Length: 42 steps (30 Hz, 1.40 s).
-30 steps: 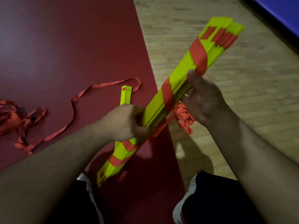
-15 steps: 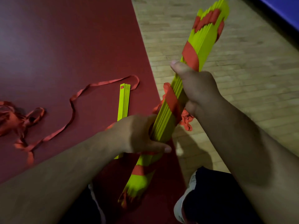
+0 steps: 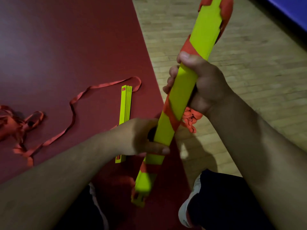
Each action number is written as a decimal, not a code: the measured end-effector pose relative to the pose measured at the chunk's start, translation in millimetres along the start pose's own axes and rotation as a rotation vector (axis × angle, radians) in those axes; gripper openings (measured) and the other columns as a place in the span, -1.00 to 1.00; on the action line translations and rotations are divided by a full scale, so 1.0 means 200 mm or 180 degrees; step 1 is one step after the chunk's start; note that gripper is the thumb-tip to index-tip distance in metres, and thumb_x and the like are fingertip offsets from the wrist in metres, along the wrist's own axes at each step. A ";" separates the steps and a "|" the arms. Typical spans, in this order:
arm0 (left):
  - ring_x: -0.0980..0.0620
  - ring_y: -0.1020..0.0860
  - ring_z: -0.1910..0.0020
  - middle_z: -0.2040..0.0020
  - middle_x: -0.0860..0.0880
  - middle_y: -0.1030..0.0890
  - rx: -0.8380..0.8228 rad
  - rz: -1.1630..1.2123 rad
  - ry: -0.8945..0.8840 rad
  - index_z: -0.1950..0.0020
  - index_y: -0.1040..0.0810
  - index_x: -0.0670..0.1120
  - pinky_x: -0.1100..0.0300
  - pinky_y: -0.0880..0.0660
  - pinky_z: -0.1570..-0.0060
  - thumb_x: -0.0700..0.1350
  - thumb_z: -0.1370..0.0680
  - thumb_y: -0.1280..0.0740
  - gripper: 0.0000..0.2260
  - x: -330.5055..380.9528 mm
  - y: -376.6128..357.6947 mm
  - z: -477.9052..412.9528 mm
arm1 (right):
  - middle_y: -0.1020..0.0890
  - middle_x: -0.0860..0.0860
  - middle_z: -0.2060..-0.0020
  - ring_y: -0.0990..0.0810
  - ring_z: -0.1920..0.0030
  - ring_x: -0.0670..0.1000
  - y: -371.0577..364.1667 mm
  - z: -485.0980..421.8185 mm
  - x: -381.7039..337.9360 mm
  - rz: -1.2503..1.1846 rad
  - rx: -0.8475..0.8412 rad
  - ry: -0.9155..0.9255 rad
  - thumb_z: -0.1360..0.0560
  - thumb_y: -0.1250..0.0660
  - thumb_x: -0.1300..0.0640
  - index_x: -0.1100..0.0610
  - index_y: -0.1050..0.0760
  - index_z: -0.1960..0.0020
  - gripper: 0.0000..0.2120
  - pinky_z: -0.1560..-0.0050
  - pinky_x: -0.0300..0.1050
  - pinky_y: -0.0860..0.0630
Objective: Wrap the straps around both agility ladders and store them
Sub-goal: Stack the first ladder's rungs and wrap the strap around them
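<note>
The first ladder [image 3: 181, 100], a stack of yellow rungs, is held in the air and slants from 6 o'clock up to 1 o'clock across the view. The right hand [image 3: 206, 83] grips its middle, fingers curled round the far side and thumb pressed on a band of the orange strap [image 3: 171, 115] that winds diagonally round the stack. The left hand [image 3: 139, 136] grips lower down, at the right hand's 7 o'clock, its thumb lying across the front face. A loose bunch of strap [image 3: 191, 119] hangs behind the stack, just under the right hand.

At 9 o'clock of the held stack, the second ladder [image 3: 125, 103] lies flat on the red mat [image 3: 66, 47]; the left wrist covers part of its lower half. Its loose strap [image 3: 73, 107] trails from its top end toward 8 o'clock into a heap at the left edge. The wooden floor [image 3: 249, 80] fills 3 o'clock, a blue mat [image 3: 295, 7] the 1 o'clock corner, and a white shoe [image 3: 187, 208] shows at 5 o'clock.
</note>
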State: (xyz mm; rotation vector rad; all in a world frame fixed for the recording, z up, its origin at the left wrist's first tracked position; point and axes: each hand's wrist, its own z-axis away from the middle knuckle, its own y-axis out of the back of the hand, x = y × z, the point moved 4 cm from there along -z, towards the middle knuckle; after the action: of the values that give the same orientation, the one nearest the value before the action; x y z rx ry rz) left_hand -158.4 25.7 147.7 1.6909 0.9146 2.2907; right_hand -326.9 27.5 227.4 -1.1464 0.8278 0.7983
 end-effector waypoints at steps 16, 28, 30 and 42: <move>0.22 -0.46 0.45 0.43 0.12 -0.51 0.0386 0.0062 -0.0337 0.23 -0.49 0.11 0.22 -0.39 0.38 0.21 -0.39 -0.39 -0.79 0.10 0.06 0.03 | -0.67 0.09 0.10 -0.67 0.06 0.09 0.08 -0.02 -0.03 -0.0225 -0.0379 0.0297 -0.29 -0.62 -0.02 0.17 -0.52 -0.15 -0.46 0.03 0.03 -0.62; 0.13 -0.53 0.34 0.33 0.03 -0.53 0.0684 -0.0518 0.0251 -0.01 -0.51 0.04 -0.06 -0.49 0.28 0.46 -0.41 -0.12 -0.46 -0.02 0.08 0.03 | -0.61 0.15 0.30 -0.64 0.27 0.13 -0.02 0.02 -0.04 0.0224 0.0824 0.0631 -0.52 -0.43 0.07 0.19 -0.53 0.05 -0.81 0.08 0.18 -0.61; 0.06 -0.48 0.37 0.37 0.03 -0.47 0.0791 -0.0842 0.0287 0.11 -0.42 0.10 -0.08 -0.44 0.33 0.52 -0.37 -0.10 -0.49 -0.01 0.09 0.05 | -0.60 0.15 0.30 -0.64 0.29 0.14 0.02 0.01 -0.03 0.0282 0.1403 0.0574 -0.53 -0.45 0.06 0.19 -0.53 0.02 -0.79 0.13 0.17 -0.63; 0.16 -0.60 0.17 0.15 0.14 -0.61 0.0286 0.0412 -0.0070 -0.08 -0.48 0.10 0.14 -0.50 0.20 0.13 -0.43 -0.45 -0.70 0.09 0.06 0.06 | -0.55 0.05 0.28 -0.61 0.23 0.03 0.07 0.01 -0.05 0.0088 0.0640 0.0540 -0.40 -0.55 0.01 0.18 -0.49 -0.05 -0.62 0.17 0.02 -0.58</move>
State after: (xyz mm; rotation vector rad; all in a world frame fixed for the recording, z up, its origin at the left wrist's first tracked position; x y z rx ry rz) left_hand -151.9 29.1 170.7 1.8601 0.9432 2.3392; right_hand -343.8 30.6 230.6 -1.0342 1.0430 0.6304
